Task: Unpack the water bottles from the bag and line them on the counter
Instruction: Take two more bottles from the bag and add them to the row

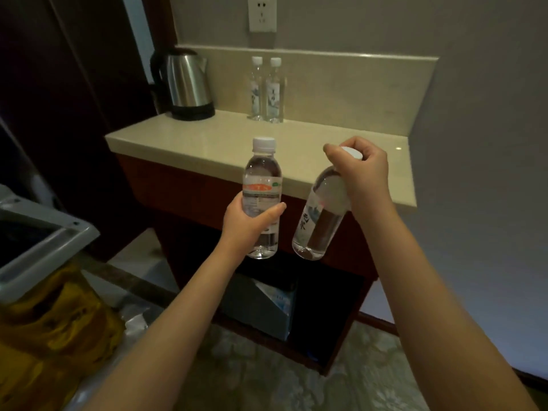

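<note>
Two capped bottles, far-left bottle [256, 89] & far-right bottle [274, 90], are standing upright just beside each other at the counter's [207, 143] far edge, right of the kettle [185, 84]. Left hand [249, 223] is wrapping round the orange-label bottle [262, 197], upright, full of clear water, in the air near the counter front. Right hand [360, 170] is clamping the cap end of the tilted blue-label bottle [318, 221], also w/ water; cap mostly hidden. Bin [44, 247] w/ yellow liner is getting cut off at left, contents unseen.

Bare counter [225, 143] front; kettle [185, 84] and two bottles [267, 90] along the back.
</note>
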{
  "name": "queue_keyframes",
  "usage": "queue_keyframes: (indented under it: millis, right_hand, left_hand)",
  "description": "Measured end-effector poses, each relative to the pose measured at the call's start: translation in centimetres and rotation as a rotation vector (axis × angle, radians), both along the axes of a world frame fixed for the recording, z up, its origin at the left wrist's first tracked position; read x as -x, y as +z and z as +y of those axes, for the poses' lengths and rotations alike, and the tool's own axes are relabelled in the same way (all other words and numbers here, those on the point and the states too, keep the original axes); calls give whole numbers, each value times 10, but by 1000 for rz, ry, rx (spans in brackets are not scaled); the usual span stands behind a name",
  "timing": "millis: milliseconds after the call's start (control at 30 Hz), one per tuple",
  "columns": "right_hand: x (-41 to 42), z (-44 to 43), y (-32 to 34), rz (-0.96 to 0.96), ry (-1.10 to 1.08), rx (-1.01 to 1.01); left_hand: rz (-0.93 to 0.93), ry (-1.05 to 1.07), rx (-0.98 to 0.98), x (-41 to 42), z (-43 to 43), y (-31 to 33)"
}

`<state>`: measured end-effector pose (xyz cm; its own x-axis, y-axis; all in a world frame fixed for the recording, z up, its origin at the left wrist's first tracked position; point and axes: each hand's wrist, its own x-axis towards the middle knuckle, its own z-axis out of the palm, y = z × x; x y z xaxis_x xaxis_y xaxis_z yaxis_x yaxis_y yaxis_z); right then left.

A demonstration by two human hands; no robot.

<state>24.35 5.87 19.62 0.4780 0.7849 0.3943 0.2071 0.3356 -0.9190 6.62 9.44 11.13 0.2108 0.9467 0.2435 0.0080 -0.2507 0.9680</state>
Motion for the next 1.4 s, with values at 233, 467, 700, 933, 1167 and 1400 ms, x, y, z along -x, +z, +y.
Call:
queue_keyframes:
  millis: [233, 467, 700, 933, 1167, 1400]
  right_hand:
    - [23, 103, 56, 1, -79, -120]
    - [10, 209, 79, -42, -131, -191]
    - [-7, 304, 84, -113, -200, -94]
    - [-29, 389, 83, -137, -337, 0]
    - [-65, 440, 68, -219, -364, 123]
    - [-76, 460, 52, -270, -336, 123]
  left_hand:
    - [-85, -157, -49, 9, 122, 53]
    - [-88, -173, -108, -4, 239, 83]
    - [-60, -176, -81, -25, 344, 97]
    - [-10, -328, -103, -56, 436, 103]
    - [21, -418, -90, -88, 477, 90]
    - [21, -369, -88, -99, 484, 65]
